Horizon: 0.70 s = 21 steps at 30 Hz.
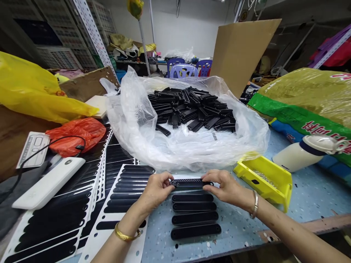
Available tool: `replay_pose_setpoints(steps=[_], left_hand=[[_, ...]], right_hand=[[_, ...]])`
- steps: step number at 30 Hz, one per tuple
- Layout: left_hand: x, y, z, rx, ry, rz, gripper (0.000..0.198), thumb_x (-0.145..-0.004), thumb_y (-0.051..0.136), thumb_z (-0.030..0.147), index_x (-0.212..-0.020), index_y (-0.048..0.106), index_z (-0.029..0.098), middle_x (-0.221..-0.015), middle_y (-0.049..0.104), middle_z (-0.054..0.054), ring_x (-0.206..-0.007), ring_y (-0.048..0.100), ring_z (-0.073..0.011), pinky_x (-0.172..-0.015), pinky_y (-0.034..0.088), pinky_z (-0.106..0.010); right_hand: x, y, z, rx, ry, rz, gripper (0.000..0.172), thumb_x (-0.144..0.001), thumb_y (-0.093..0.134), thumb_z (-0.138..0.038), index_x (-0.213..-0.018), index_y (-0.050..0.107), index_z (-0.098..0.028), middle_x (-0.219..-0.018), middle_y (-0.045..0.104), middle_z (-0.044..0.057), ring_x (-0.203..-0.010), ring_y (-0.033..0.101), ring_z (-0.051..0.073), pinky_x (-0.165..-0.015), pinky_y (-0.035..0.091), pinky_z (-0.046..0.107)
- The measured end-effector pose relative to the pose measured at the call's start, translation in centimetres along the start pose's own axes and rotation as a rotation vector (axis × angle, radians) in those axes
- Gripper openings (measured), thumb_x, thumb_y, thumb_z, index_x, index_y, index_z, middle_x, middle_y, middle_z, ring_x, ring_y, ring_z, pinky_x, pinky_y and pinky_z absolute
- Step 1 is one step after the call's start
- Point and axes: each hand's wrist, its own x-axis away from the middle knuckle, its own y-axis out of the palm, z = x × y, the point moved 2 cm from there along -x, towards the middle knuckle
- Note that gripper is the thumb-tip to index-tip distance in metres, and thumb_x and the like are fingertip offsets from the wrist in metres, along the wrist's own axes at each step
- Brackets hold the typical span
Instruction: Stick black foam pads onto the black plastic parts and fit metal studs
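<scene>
A black plastic strip with a lattice face (189, 183) lies level between my two hands. My left hand (157, 188) pinches its left end, and my right hand (223, 186) grips the right end between thumb and fingers. Just below, several smooth-faced black strips (195, 219) lie in a neat column on the blue speckled table (161, 244). Beside my left forearm is a white sheet (138, 248) carrying black rounded stickers (131, 184). Beyond my hands, a clear plastic bag (175, 153) lies spread open with a heap of similar black pieces (192, 107) in it.
A yellow bin (282, 191) with small metal parts stands at right, near a white bottle (298, 153). More sticker sheets (55, 219), a white power bank (49, 182) and a red bag (76, 137) crowd the left. A cardboard panel (241, 54) rises behind.
</scene>
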Motion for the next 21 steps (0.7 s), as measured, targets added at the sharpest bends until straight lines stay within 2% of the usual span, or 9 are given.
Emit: replay_pose_setpoints(steps=[3,6,12,21], left_hand=[[0.2,0.0,-0.7,0.179,-0.076,0.008,0.028,-0.06,0.065,0.019,-0.088,0.067,0.014,-0.055,0.055,0.006,-0.046,0.05,-0.0097,-0.046,0.038,-0.021],[0.2,0.0,-0.9,0.28,-0.13,-0.026,0.027,-0.06,0.066,0.019,-0.087,0.067,0.014,-0.055,0.057,0.006,-0.042,0.052,-0.0088,-0.043,0.039,-0.02],[0.2,0.0,-0.6,0.352,-0.2,-0.046,0.022,-0.059,0.064,0.016,-0.081,0.066,0.015,-0.054,0.058,0.006,-0.038,0.054,-0.0079,-0.036,0.037,-0.017],[0.2,0.0,-0.8,0.372,-0.222,-0.063,0.022,-0.059,0.066,0.017,-0.081,0.066,0.014,-0.052,0.058,0.006,-0.038,0.055,-0.0086,-0.035,0.04,-0.017]], right_hand=[[0.5,0.0,0.0,0.028,-0.025,0.018,0.011,-0.078,0.069,-0.012,-0.086,0.075,-0.016,-0.086,0.074,0.007,-0.077,0.069,0.02,-0.07,0.055,0.029],[0.2,0.3,0.1,0.093,-0.074,0.039,0.01,-0.078,0.067,-0.01,-0.08,0.074,-0.016,-0.084,0.074,0.008,-0.075,0.069,0.02,-0.068,0.055,0.028],[-0.6,1.2,-0.1,0.144,-0.122,0.03,0.009,-0.08,0.065,-0.012,-0.081,0.073,-0.017,-0.084,0.073,0.008,-0.075,0.068,0.02,-0.068,0.055,0.028],[-0.8,1.7,-0.3,0.182,-0.124,-0.002,0.01,-0.085,0.062,-0.016,-0.086,0.072,-0.018,-0.085,0.072,0.008,-0.077,0.067,0.019,-0.069,0.053,0.027]])
